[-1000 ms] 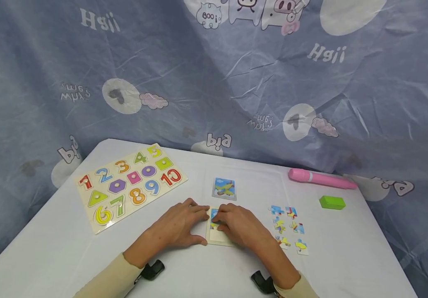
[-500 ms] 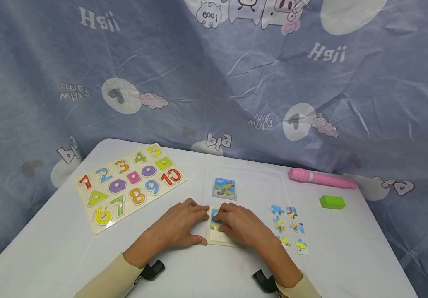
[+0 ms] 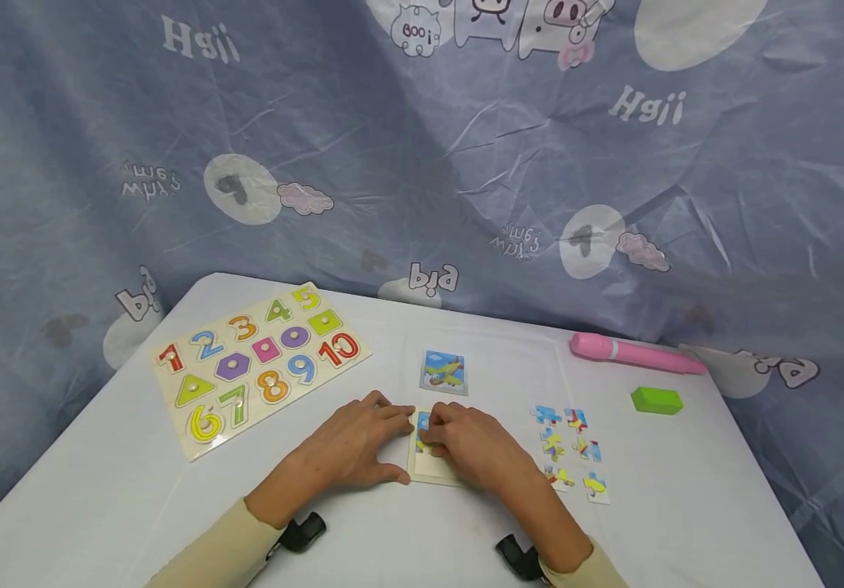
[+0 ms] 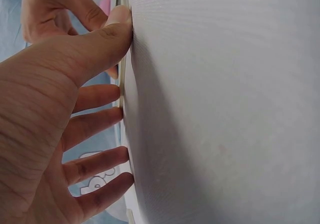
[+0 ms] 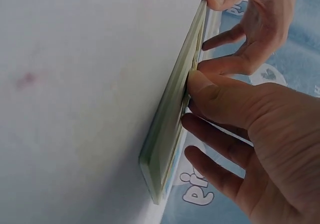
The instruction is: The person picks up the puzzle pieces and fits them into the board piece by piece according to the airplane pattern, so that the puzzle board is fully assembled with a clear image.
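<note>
Pale wooden rectangular puzzle tray [image 3: 433, 469] lies flat on the white-covered bench [image 3: 370, 539], between the person's two hands. Bare left hand [image 3: 359, 441] touches its left side, thumb near the lower corner, fingers extended and spread; that grip is released. Bare right hand [image 3: 469, 441] bends over the tray, thumb and fingertips on it beside blue-and-yellow picture pieces [image 3: 423, 420] set in its upper left; whether this grip pinches a piece I cannot tell. Just beyond lies a small rectangular card with a yellow aeroplane on blue [image 3: 444, 372]. Right of the right hand, six loose printed jigsaw pieces [image 3: 553, 445] lie in two columns. Farther right sit a bright green rectangular block [image 3: 657, 400] and a long pink cylinder with a pale band [image 3: 642, 354]. Left, a cream board with coloured numbers and shapes [image 3: 269, 329] lies aslant.
</note>
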Motion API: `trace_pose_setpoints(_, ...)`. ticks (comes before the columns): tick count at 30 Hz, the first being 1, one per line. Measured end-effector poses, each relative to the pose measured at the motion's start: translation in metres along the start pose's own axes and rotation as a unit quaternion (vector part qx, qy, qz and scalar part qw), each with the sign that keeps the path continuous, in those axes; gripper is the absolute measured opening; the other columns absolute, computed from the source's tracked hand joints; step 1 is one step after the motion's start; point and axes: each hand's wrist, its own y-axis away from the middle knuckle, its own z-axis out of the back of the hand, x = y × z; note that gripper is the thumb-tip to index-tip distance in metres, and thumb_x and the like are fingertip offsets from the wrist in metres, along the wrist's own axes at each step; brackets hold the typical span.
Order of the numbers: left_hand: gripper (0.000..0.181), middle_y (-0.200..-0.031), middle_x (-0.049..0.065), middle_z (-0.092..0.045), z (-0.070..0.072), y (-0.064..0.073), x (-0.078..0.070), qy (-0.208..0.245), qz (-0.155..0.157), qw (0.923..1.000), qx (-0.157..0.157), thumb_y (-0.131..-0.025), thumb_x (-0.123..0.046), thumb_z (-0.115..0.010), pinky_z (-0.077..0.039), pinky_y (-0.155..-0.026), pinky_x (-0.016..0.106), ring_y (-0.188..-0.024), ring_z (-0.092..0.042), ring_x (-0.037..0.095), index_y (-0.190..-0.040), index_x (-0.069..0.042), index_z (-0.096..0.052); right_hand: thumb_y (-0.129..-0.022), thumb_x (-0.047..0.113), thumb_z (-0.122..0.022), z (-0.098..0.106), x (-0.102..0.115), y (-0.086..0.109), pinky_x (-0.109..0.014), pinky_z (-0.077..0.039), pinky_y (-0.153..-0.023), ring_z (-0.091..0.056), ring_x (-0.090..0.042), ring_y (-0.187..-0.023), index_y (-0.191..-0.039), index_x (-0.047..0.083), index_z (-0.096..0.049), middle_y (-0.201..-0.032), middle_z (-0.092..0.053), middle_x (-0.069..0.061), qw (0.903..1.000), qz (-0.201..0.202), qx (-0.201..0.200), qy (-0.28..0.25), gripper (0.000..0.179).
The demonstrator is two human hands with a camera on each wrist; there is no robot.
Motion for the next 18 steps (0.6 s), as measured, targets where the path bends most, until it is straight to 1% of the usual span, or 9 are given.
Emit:
trace_pose_setpoints(6,0.066,-0.154,-0.001,-0.063,-0.001,0.0,0.0,-0.002,0.005,1.0,0.005,-0.084,-0.062,-0.086,-0.056,-0.098,0.044,-0.128,-0.058,0.022,-0.134,-0.02,-0.074,-0.095,0.019,-0.085,0.0,0.0,-0.001,-0.039,-0.059,-0.091,-0.07,-0.019,-0.102,-0.121,0.014,-0.083,-0.112,-0.071,0.0,0.9997,-0.021,0.006,-0.009,0.027)
trace_pose_setpoints(12,0.067,-0.154,-0.001,-0.063,-0.001,-0.001,0.0,-0.004,0.006,0.9999,0.01,-0.085,-0.063,-0.085,-0.056,-0.098,0.043,-0.129,-0.058,0.021,-0.135,-0.021,-0.074,-0.095,0.02,-0.085,0.002,0.0,-0.001,-0.041,-0.058,-0.097,-0.071,-0.019,-0.109,-0.123,0.014,-0.081,-0.116,-0.073,0.001,0.999,-0.033,0.015,-0.026,0.029)
trace_pose_setpoints(15,0.066,-0.155,-0.001,-0.063,-0.001,-0.001,0.0,-0.005,0.004,0.9999,0.009,-0.085,-0.063,-0.085,-0.056,-0.097,0.042,-0.128,-0.058,0.021,-0.135,-0.021,-0.073,-0.094,0.02,-0.085,0.006,-0.001,0.001,-0.041,-0.058,-0.098,-0.071,-0.019,-0.111,-0.123,0.014,-0.081,-0.117,-0.074,0.001,0.9982,-0.038,0.015,-0.044,0.03)
trace_pose_setpoints(18,0.066,-0.154,-0.001,-0.063,-0.001,-0.001,0.0,-0.004,0.002,1.0,0.007,-0.085,-0.062,-0.086,-0.056,-0.096,0.042,-0.128,-0.058,0.021,-0.134,-0.02,-0.074,-0.094,0.02,-0.085,0.01,-0.004,0.003,-0.04,-0.058,-0.096,-0.071,-0.017,-0.108,-0.124,0.014,-0.081,-0.115,-0.073,0.002,0.9976,-0.043,0.011,-0.052,0.03)
